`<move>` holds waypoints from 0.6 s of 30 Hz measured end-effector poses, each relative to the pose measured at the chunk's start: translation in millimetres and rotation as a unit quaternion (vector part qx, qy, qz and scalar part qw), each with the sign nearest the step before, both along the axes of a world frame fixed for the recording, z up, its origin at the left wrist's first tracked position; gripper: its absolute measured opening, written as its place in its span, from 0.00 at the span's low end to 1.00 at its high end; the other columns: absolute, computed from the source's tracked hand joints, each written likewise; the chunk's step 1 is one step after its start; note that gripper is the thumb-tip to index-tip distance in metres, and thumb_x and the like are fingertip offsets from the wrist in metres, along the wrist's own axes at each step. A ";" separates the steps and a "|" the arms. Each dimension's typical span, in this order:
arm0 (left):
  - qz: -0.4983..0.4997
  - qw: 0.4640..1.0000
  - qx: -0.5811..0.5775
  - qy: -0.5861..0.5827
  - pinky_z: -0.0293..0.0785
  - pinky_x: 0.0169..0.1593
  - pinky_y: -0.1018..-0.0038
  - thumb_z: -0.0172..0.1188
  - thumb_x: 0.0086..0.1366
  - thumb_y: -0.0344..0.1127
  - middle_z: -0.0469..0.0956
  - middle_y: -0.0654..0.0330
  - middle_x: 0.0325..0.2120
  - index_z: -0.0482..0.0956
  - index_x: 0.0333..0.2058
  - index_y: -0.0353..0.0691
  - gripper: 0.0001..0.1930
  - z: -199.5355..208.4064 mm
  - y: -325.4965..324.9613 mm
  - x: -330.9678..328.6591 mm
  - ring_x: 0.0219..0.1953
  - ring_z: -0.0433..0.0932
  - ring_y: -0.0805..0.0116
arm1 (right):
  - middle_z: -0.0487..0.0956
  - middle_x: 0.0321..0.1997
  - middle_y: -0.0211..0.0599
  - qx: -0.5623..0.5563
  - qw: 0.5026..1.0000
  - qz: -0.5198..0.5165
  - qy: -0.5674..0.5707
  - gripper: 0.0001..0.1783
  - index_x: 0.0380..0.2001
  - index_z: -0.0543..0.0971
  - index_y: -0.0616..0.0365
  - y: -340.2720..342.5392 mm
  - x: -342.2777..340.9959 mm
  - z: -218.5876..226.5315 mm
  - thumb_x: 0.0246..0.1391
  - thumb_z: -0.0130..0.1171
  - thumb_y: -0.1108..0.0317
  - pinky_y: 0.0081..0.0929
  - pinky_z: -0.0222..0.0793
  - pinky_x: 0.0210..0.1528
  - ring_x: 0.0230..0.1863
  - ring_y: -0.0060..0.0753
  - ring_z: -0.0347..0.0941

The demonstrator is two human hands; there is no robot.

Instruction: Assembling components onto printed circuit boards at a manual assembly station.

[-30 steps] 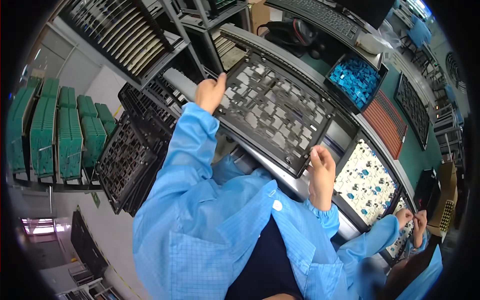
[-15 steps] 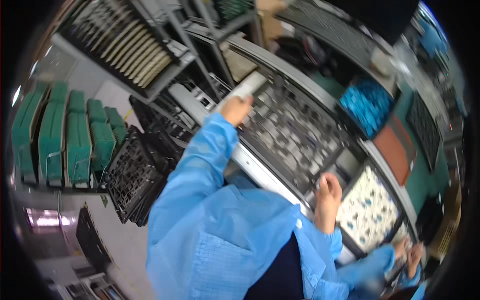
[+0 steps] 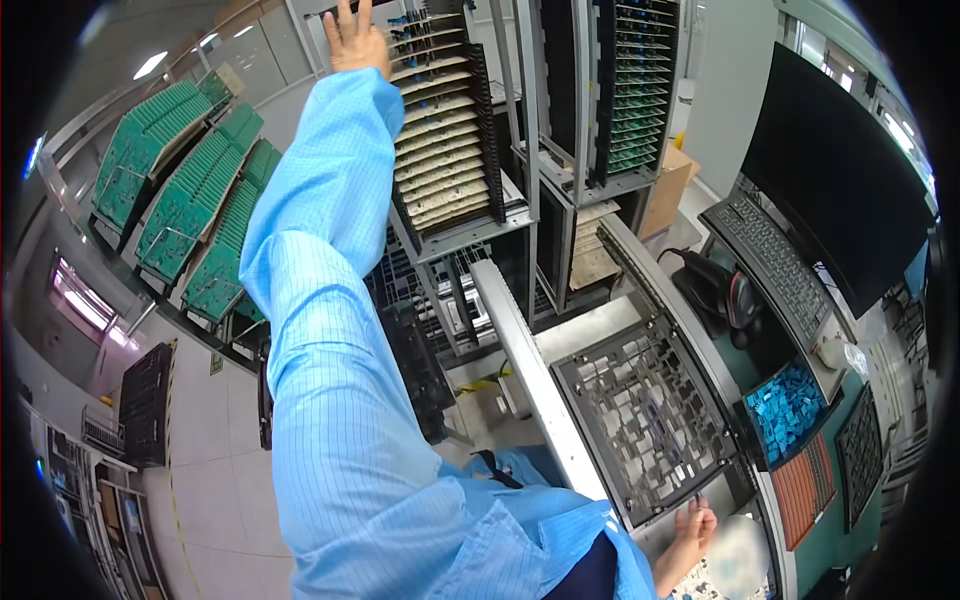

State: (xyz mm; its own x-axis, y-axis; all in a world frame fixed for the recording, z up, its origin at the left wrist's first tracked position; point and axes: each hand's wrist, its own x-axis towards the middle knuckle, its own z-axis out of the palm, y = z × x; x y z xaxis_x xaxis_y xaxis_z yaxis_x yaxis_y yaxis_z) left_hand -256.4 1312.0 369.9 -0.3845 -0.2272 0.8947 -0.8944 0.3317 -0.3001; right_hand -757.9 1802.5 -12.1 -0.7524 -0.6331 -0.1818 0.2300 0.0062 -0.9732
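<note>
- Since the earlier frames, the left arm had swung off the black lattice tray [image 3: 650, 420] and up to approx 11 o'clock; the tray, then gripped at both ends, now lay flat on the bench at approx 4 o'clock.
- Left hand [image 3: 352, 38] was spread wide, fingers splayed, gripping nothing, right at the beige-board rack [image 3: 445, 130], prob. reaching for a slot.
- Right hand [image 3: 688, 528] sat at approx 5 o'clock, fingertips at the tray's near edge; fingers looked loosely bent, but whether it pinched the edge couldn't be told.
- Tray lay between the pale rail [image 3: 525, 370] and the bench's RH side, likely parked there to free the left hand.
- Green circuit boards [image 3: 185, 200] stood edge-on in racks at 9–10 o'clock, prob. for easy pulling.
- Counts: 1 lattice tray on the bench; 1 keyboard [image 3: 770, 265]; 1 dark monitor [image 3: 840, 175]; 1 blue-parts bin [image 3: 785, 412]; approx 4 rows of green boards; rack slots too many to count.
</note>
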 end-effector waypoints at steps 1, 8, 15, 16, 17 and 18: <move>0.351 0.933 -0.072 -0.038 0.31 0.71 0.59 0.46 0.62 0.31 0.26 0.71 0.69 0.79 0.44 0.39 0.15 -2.6 -48.8 29.9 0.71 0.27 0.56 | 0.68 0.61 0.42 -0.005 1.000 0.008 0.000 0.08 0.39 0.71 0.55 -5.8 -1.0 -1.0 0.63 0.51 0.63 0.33 0.64 0.53 0.58 0.38 0.67; 0.420 0.905 -0.012 -0.069 0.31 0.69 0.48 0.49 0.61 0.31 0.27 0.70 0.70 0.81 0.39 0.41 0.12 0.6 -47.8 10.6 0.71 0.31 0.56 | 0.67 0.63 0.39 0.021 0.999 -0.006 0.047 0.09 0.38 0.71 0.53 -18.3 13.2 18.7 0.63 0.51 0.60 0.26 0.61 0.51 0.56 0.30 0.67; -0.074 0.989 0.127 -0.001 0.33 0.66 0.40 0.56 0.56 0.30 0.34 0.67 0.70 0.82 0.29 0.43 0.06 12.4 -12.3 9.5 0.70 0.33 0.50 | 0.66 0.63 0.39 0.016 0.997 -0.034 0.061 0.15 0.45 0.71 0.60 -12.8 22.7 22.3 0.64 0.49 0.59 0.27 0.60 0.53 0.59 0.31 0.65; -0.073 0.989 0.131 -0.005 0.33 0.66 0.40 0.56 0.56 0.30 0.34 0.67 0.70 0.82 0.29 0.43 0.06 12.1 -0.4 -2.0 0.70 0.33 0.50 | 0.66 0.63 0.38 0.017 0.997 -0.036 0.066 0.15 0.46 0.70 0.60 -14.0 23.2 25.2 0.64 0.49 0.59 0.28 0.61 0.54 0.59 0.31 0.65; 0.103 0.991 0.081 -0.002 0.34 0.66 0.39 0.58 0.54 0.30 0.39 0.65 0.70 0.81 0.26 0.42 0.04 11.2 24.2 -26.8 0.70 0.35 0.48 | 0.66 0.64 0.38 0.016 0.997 -0.035 0.073 0.16 0.46 0.70 0.60 -15.3 22.1 29.2 0.64 0.49 0.59 0.28 0.61 0.54 0.59 0.31 0.64; 0.275 0.961 0.027 0.001 0.34 0.65 0.38 0.59 0.52 0.30 0.44 0.63 0.69 0.80 0.23 0.41 0.02 9.8 39.8 -39.4 0.69 0.37 0.46 | 0.66 0.64 0.39 0.004 0.997 -0.033 0.073 0.16 0.47 0.70 0.60 -15.7 20.5 31.2 0.65 0.48 0.60 0.28 0.61 0.55 0.60 0.31 0.64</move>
State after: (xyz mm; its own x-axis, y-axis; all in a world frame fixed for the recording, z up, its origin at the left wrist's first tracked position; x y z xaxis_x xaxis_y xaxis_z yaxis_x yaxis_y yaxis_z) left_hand -295.8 1351.8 379.6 -0.1911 -0.4409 0.8770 -0.9396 -0.1764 -0.2934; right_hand -737.4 1786.8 19.2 -0.8113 -0.5803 -0.0716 0.0855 0.0034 -0.9963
